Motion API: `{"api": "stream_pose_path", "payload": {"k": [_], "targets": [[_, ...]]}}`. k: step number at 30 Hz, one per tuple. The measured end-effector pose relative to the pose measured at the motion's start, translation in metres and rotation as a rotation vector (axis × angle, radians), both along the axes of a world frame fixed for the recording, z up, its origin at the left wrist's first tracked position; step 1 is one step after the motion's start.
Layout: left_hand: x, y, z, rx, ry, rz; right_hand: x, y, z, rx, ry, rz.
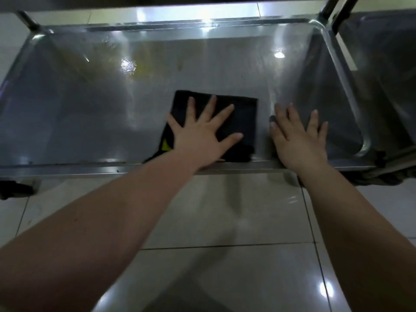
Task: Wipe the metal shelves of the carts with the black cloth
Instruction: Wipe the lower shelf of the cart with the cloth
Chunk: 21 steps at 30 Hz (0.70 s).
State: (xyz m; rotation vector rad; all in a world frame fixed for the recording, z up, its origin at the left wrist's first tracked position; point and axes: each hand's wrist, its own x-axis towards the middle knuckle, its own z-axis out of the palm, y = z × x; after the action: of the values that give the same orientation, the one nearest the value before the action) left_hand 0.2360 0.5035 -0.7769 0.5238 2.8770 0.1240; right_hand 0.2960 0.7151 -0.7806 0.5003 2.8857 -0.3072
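I am pressing my left hand (202,134) flat on the cloth (243,113), fingers straight and spread wide, palm down, nothing curled around the fabric. The cloth is lying folded into a rough black rectangle at the middle of the frame, on the shelf (90,109) and close to its front rim (67,168). My palm is covering the cloth's lower left part, my fingertips are reaching toward its far edge, and the heel of my hand is sitting at the rim. A small yellow patch (166,145) is showing at the cloth's left edge, beside my wrist.

My right hand (299,140) is resting open on the bare metal just to the right of the cloth, fingers straight and slightly apart, holding nothing. Its thumb is pointing toward the cloth, with a narrow strip of metal showing between them. The wrist is crossing the front rim.

The shelf is filling the upper half of the frame, a shallow steel tray with raised edges, and light spots are glinting on it. A second cart (387,64) is standing against it at the right edge of the frame. Both my forearms are stretching up from the bottom corners over a pale tiled floor (225,210), and a dark wheel (13,190) is showing at the left edge below the rim.
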Motion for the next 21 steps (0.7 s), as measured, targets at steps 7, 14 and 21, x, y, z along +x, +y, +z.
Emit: {"api": "stream_pose_path", "payload": {"k": [7, 14, 21], "targets": [[-0.048, -0.120, 0.007, -0.081, -0.042, 0.174, -0.003, -0.006, 0.003, 0.111, -0.077, 0.034], [-0.041, -0.106, 0.012, -0.090, -0.082, 0.163, -0.021, -0.040, 0.008, 0.140, -0.095, 0.033], [-0.059, -0.084, 0.014, -0.090, 0.043, 0.163, -0.041, -0.109, 0.001, 0.108, 0.005, 0.167]]}}
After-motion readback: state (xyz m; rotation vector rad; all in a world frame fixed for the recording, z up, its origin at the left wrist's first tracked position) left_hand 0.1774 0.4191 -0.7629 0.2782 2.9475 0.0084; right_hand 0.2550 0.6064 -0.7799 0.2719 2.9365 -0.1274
